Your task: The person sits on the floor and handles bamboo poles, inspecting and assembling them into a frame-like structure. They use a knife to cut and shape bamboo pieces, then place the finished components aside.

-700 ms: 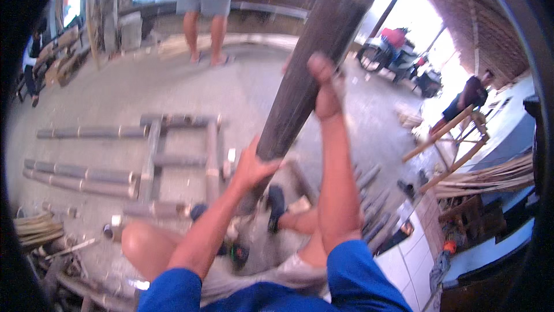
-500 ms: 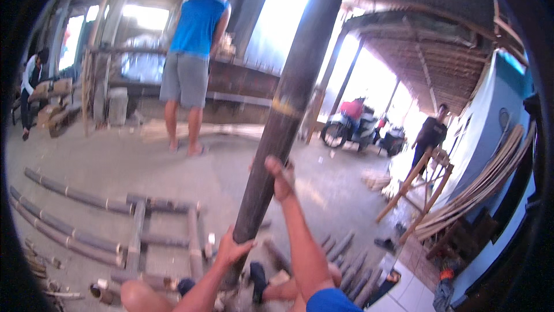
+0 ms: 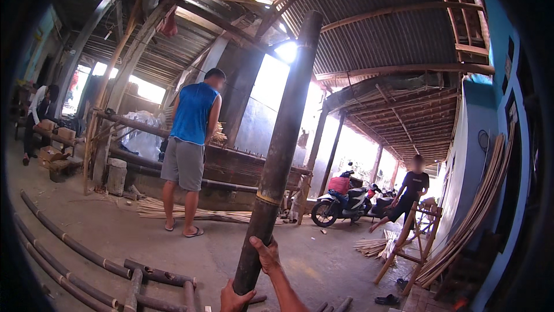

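Head view: one dark bamboo pole (image 3: 281, 150) with yellow ring (image 3: 268, 198) at the node — held out before the body, leaned right at the top, lower part run down to the bottom edge. Newly showed its upper end against the roof (image 3: 398, 38), cut off from sight half a second earlier. Left hand (image 3: 235, 297): wrapped low on the pole, with fingers closed round it. Right hand (image 3: 268, 254): gripped just above, beneath the ring, thumb across the front; could not tell the exact set of the fingers hidden behind. Kept the same placing along the pole — judged a lift of gaze, not a new grip, hence work still at the holding stage. Lay left, on the floor (image 3: 329, 254): bamboo frame (image 3: 158, 273), long poles (image 3: 69, 234). Stood beyond: co-worker in blue top (image 3: 196, 113).
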Tool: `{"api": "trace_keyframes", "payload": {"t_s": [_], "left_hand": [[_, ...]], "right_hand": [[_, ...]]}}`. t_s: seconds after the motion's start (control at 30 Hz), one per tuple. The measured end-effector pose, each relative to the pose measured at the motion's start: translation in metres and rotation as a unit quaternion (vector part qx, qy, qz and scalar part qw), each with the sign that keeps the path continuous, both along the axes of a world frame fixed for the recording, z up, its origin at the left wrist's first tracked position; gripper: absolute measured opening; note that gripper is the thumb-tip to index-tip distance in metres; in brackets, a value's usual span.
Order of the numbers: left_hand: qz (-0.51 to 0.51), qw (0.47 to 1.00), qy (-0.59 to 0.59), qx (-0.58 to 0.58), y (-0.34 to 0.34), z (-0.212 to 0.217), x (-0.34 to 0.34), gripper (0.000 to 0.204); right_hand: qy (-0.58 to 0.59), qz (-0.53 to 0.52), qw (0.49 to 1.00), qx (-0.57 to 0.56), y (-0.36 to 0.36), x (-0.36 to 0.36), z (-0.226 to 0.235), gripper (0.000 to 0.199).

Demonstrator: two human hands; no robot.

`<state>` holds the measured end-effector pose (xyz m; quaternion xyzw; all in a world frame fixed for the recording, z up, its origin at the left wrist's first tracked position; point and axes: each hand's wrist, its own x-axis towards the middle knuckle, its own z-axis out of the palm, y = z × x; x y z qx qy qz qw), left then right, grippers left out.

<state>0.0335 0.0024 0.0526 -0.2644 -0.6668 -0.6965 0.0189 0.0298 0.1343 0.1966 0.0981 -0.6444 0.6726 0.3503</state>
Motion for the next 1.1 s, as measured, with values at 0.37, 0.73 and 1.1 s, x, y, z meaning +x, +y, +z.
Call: {"api": "trace_keyframes", "payload": {"t_s": [0.37,0.73,1.1], "left_hand": [[0.066,0.997,0.038,-0.007,0.001,0.001,0.015,0.076],[-0.031,0.999,0.021,0.034,0.002,0.002,-0.007,0.079],[-0.133,0.991,-0.007,0.031,0.008,0.010,-0.020,0.083]], "right_hand": [[-0.028,0.128,0.991,-0.026,0.008,0.005,0.001,0.066],[-0.020,0.074,0.996,-0.052,0.011,-0.006,-0.012,0.059],[0.057,-0.084,0.995,-0.018,-0.005,0.017,-0.002,0.052]]}}
